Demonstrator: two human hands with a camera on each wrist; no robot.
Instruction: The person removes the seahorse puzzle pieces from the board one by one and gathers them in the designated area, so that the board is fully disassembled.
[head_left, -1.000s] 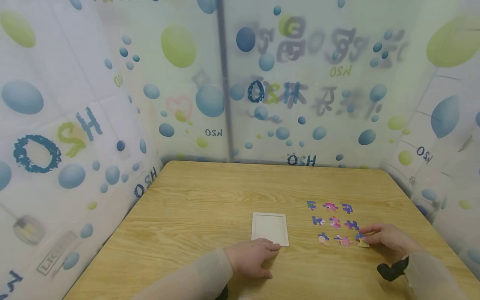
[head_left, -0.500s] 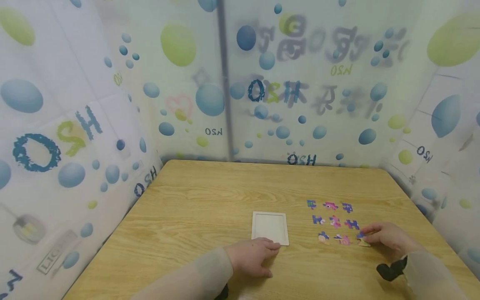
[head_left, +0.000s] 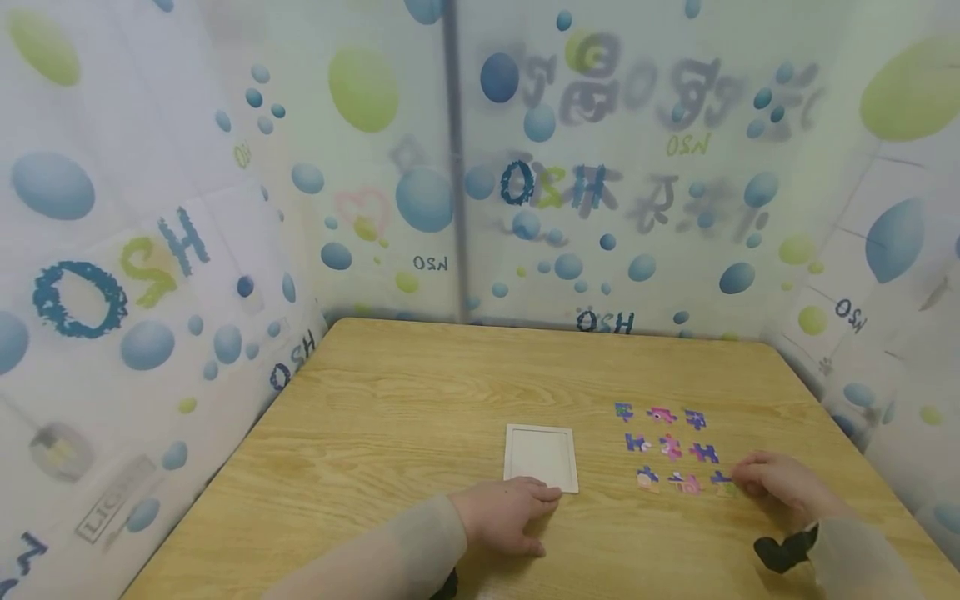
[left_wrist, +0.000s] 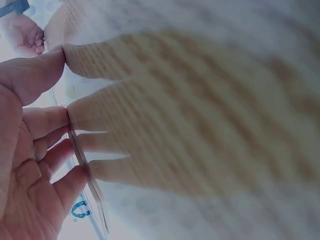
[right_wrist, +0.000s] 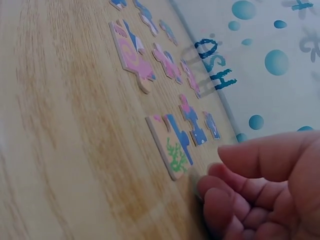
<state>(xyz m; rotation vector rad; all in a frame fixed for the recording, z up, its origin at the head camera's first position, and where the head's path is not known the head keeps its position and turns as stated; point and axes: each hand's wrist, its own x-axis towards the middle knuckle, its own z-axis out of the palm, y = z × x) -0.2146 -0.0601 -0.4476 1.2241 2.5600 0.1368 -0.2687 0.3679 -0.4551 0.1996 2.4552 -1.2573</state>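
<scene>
My left hand [head_left: 510, 515] lies palm down on the table, its extended fingertips at the near edge of a shallow white puzzle tray [head_left: 540, 458]. In the left wrist view, the fingertips [left_wrist: 76, 175] touch down around the tray's thin edge. To the right, several jigsaw pieces lie in three rows. My right hand [head_left: 783, 485] is just right of the near-right corner piece [head_left: 723, 482], fingers loosely bent. The right wrist view shows this piece [right_wrist: 172, 150], with green coral on it, flat on the wood. A small gap separates it from the fingers, which hold nothing.
The wooden table [head_left: 420, 375] is bounded by patterned curtains [head_left: 390, 208] at the back and both sides. Bare wood lies between the tray and the pieces. A pink swirl piece [right_wrist: 132, 55] sits beside the corner piece in the near row.
My right hand has let go of the corner piece and drawn slightly right. That piece shifted a little and now lies straighter in its row. The left hand has stayed put.
</scene>
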